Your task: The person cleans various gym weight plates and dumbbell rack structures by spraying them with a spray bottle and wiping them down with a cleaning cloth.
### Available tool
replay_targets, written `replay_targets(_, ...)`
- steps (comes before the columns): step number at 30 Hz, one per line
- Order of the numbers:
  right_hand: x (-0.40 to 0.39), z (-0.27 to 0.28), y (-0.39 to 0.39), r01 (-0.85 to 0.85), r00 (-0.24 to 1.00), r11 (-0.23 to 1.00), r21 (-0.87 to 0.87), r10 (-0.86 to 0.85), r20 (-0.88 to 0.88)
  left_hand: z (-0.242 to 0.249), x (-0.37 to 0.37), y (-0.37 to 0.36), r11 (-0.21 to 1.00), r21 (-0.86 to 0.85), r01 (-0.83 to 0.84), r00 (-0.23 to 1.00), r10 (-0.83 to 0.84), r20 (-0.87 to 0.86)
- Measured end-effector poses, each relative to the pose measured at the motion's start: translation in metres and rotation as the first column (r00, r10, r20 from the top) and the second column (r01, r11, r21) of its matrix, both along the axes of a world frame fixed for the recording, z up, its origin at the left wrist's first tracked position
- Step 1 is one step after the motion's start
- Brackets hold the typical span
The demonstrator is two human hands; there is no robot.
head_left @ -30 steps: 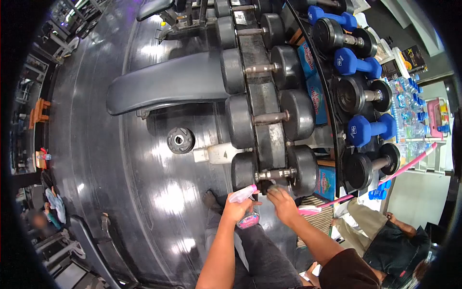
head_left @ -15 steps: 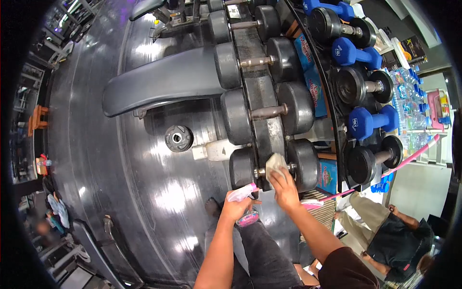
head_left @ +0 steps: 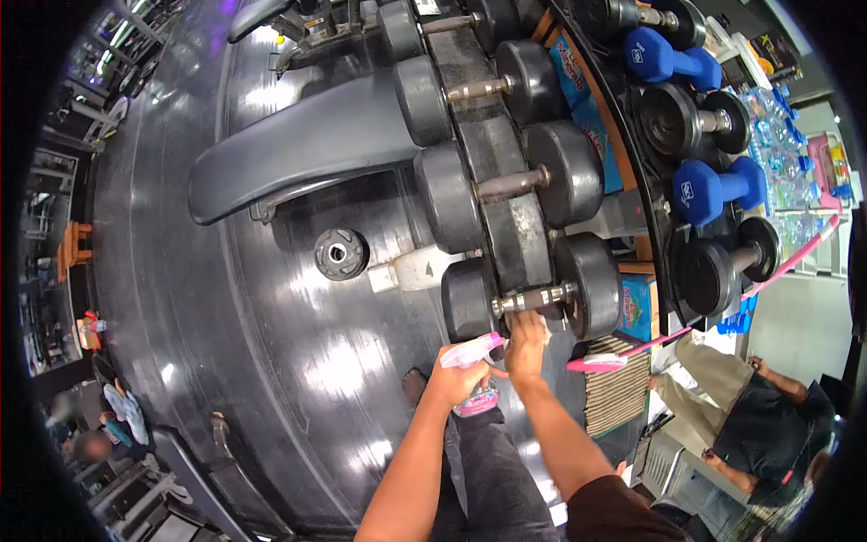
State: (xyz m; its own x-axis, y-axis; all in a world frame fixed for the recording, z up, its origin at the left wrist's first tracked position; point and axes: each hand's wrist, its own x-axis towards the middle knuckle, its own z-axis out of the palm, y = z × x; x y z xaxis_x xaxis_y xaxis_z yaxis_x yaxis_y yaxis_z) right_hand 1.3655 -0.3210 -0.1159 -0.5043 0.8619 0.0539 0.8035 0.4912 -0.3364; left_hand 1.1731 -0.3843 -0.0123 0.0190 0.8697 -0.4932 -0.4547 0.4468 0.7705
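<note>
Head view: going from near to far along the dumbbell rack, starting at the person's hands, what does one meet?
Left hand holding a spray bottle → right hand on the nearest black dumbbell → second black dumbbell → third black dumbbell.

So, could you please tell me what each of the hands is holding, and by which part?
The left hand grips the spray bottle around its neck; the right hand presses a cloth under the nearest dumbbell's handle.

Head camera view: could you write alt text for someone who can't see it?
Seen from above, a person's right hand presses a pale cloth under the handle of the nearest black dumbbell on a rack, while the left hand holds a pink spray bottle. Beyond lie more dumbbells, a padded bench and a shiny dark floor; another person sits at right.
</note>
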Motion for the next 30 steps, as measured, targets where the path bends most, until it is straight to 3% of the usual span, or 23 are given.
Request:
replay_targets(3,0.027,0.014,0.031,-0.276,0.959,0.961,-0.017,0.277,0.063,-0.003,-0.005,0.001,0.999,0.001,0.041,0.999,-0.041,0.016)
replay_targets(5,0.037,0.022,0.054,-0.176,0.981,0.970,-0.165,0.187,0.056,-0.006,-0.006,-0.001,0.997,-0.046,0.069,0.997,-0.068,0.040)
replay_targets(6,0.024,0.032,0.057,-0.114,0.987,0.993,-0.015,0.115,0.110,-0.004,-0.006,-0.004,0.996,-0.047,0.077,0.997,-0.077,0.001)
replay_targets(9,0.018,-0.003,0.035,-0.075,0.997,0.995,0.063,0.076,0.000,0.013,-0.016,-0.013,0.996,0.024,0.087,0.984,-0.082,-0.160)
replay_targets(10,0.018,-0.008,0.016,-0.084,0.995,0.996,-0.035,0.085,0.050,0.021,-0.022,-0.019,0.992,0.091,0.086,0.970,-0.062,-0.236)
replay_targets(11,0.015,-0.004,-0.001,-0.162,0.985,0.987,0.013,0.161,0.059,0.025,-0.027,-0.028,0.984,0.152,0.092,0.952,-0.042,-0.304)
replay_targets(13,0.024,0.012,-0.017,-0.212,0.975,0.961,-0.179,0.219,0.022,0.013,-0.037,-0.045,0.966,0.230,0.121,0.914,-0.018,-0.406)
replay_targets(15,0.041,0.019,-0.002,-0.301,0.950,0.938,-0.172,0.311,0.035,0.009,-0.046,-0.066,0.944,0.312,0.109,0.878,0.056,-0.475)
replay_targets(16,0.045,0.022,0.009,-0.346,0.933,0.923,-0.166,0.357,0.040,0.028,-0.053,-0.067,0.951,0.272,0.144,0.827,0.036,-0.562)
replay_targets(19,0.025,0.036,0.043,-0.111,0.993,0.991,-0.078,0.115,0.042,0.014,-0.061,-0.095,0.979,0.163,0.120,0.890,-0.033,-0.455)
replay_targets(20,0.016,0.028,0.046,-0.092,0.980,0.996,-0.008,0.092,0.174,0.011,-0.058,-0.104,0.987,0.128,0.099,0.892,-0.031,-0.451)
replay_targets(24,0.017,0.009,0.007,-0.109,0.991,0.994,-0.011,0.110,0.080,0.013,-0.056,-0.121,0.999,0.051,-0.004,0.897,0.026,-0.442)
replay_targets(27,0.050,0.026,-0.018,-0.216,0.967,0.945,-0.245,0.242,0.082,0.011,-0.062,-0.141,0.996,-0.024,-0.087,0.920,0.071,-0.387)
replay_targets(28,0.054,0.039,-0.015,-0.186,0.977,0.929,-0.321,0.211,0.045,0.010,-0.064,-0.147,0.994,-0.029,-0.101,0.918,0.082,-0.388)
replay_targets(30,0.043,0.043,0.005,-0.135,0.990,0.978,-0.156,0.138,0.008,0.007,-0.070,-0.159,0.990,-0.056,-0.132,0.917,0.100,-0.385)
